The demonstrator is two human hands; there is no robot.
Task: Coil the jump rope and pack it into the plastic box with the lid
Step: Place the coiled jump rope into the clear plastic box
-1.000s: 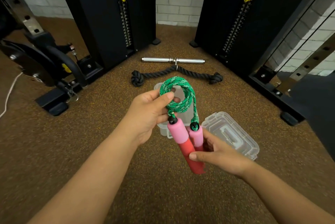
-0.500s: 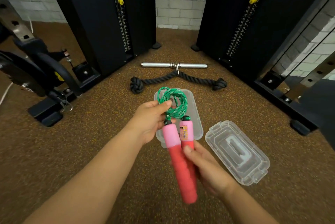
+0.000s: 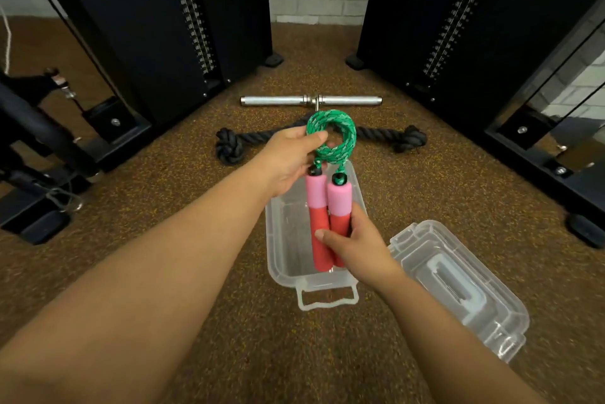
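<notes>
The jump rope has a green cord wound into a small coil [image 3: 332, 133] and two pink-and-red foam handles [image 3: 329, 217] lying side by side. My left hand [image 3: 289, 160] pinches the coil at its left side. My right hand [image 3: 352, 241] grips the red lower halves of both handles. The rope hangs just above the open clear plastic box [image 3: 278, 240] on the floor, lengthwise along it. The clear lid [image 3: 458, 286] lies on the floor right of the box, apart from it.
A black knotted rope attachment [image 3: 229, 146] and a chrome bar [image 3: 311, 100] lie on the brown speckled floor beyond the box. Black cable-machine towers [image 3: 147, 27] [image 3: 458, 27] stand left and right. A machine base [image 3: 39, 214] sits at far left.
Both hands have carried the rope forward and down over the box. The handles, tilted before, now lie parallel to the box's long side. The view has moved closer to the floor.
</notes>
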